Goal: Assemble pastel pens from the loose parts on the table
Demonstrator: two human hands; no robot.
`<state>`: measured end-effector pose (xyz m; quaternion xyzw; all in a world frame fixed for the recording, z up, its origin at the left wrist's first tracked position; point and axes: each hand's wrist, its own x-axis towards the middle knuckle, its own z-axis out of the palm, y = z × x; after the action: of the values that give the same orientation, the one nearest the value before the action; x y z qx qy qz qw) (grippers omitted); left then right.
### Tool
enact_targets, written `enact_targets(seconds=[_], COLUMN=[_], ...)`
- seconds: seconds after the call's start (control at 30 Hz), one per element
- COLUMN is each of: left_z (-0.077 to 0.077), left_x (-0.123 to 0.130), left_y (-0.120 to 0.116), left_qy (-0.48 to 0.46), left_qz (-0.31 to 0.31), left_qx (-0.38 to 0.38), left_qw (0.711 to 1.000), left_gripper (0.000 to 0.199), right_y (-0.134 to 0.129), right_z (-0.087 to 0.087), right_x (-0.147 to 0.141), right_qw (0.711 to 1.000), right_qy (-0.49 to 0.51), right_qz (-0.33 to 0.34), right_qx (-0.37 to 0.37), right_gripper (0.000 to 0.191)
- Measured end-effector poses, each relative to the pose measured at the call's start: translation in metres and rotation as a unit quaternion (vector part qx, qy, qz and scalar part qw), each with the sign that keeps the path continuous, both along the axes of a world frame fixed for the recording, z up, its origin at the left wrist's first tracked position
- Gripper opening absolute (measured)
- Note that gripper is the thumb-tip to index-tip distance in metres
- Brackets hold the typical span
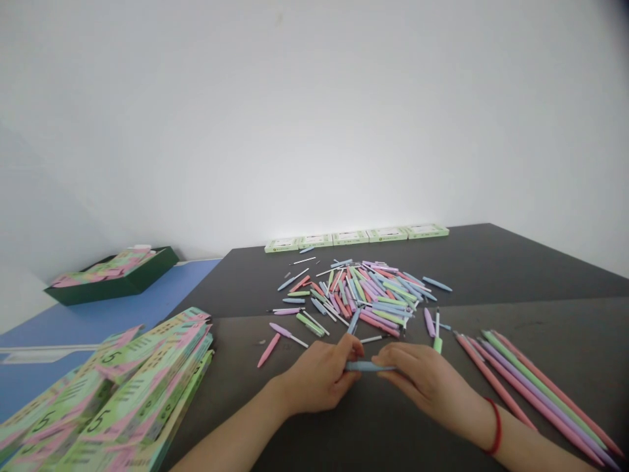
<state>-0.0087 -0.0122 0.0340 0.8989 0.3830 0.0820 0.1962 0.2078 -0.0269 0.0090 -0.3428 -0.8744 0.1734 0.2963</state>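
Observation:
Over the near part of the dark table, my left hand (322, 373) and my right hand (427, 380) face each other, fingers closed. A light blue pen (368, 366) lies level between them, one end in each hand's fingertips; their grip covers both ends. Another blue pen piece (354, 320) slants up just behind my left fingers; whether that hand touches it I cannot tell. Beyond my hands spreads a heap of pastel pen parts (368, 288), with barrels and white refills mixed. A green-ended refill (437, 331) and a purple pen piece (429, 322) lie near my right hand.
Several long pastel pens (535, 387) lie in a row at right. Printed green-and-pink packets (122, 393) are stacked at left. Behind them, a dark green tray (122, 282) holds more packets on a blue surface (29, 328). Flat boxes (350, 237) line the table's back edge by the wall.

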Motion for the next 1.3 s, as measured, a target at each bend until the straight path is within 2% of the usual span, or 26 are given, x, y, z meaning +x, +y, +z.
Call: enact_targets(seconds=[0.13,0.23,0.37,0.57,0.77,0.93,1.07,1.2,1.3], left_z=[0.0,-0.002,-0.006,-0.007,-0.01,-0.012,-0.007,0.003,0.004], left_x=[0.002,0.003,0.004,0.006,0.008,0.009,0.007,0.004,0.001], left_y=[-0.001,-0.001,0.0,0.001,0.001,0.0,0.0,0.002,0.005], left_qy=[0.051,0.079,0.115,0.145,0.163,0.182,0.177,0.149,0.109], left_qz=[0.011,0.008,0.0,-0.008,-0.022,-0.027,-0.019,0.014,0.039], left_qx=[0.02,0.038,0.058,0.069,0.069,0.07,0.068,0.044,0.018], left_qw=[0.998,0.996,0.992,0.987,0.984,0.98,0.982,0.988,0.993], left_gripper=[0.017,0.015,0.015,0.016,0.018,0.016,0.009,0.007,0.006], right_y=[0.0,0.002,0.003,0.005,0.007,0.008,0.009,0.01,0.012], right_z=[0.003,0.005,0.003,0.0,-0.002,-0.011,-0.014,-0.008,-0.003], right_x=[-0.004,-0.005,-0.005,-0.008,-0.01,-0.012,-0.012,-0.009,-0.004], right_qw=[0.992,0.986,0.981,0.96,0.948,0.932,0.942,0.98,0.989], right_qy=[0.018,0.007,-0.007,0.01,0.031,0.056,0.052,-0.025,-0.058], right_qz=[-0.057,-0.073,-0.073,-0.068,-0.056,-0.054,-0.05,-0.083,-0.095], right_qx=[-0.109,-0.15,-0.178,-0.272,-0.311,-0.355,-0.327,-0.181,-0.098], right_gripper=[0.01,0.014,0.016,0.023,0.024,0.021,0.01,0.007,0.011])
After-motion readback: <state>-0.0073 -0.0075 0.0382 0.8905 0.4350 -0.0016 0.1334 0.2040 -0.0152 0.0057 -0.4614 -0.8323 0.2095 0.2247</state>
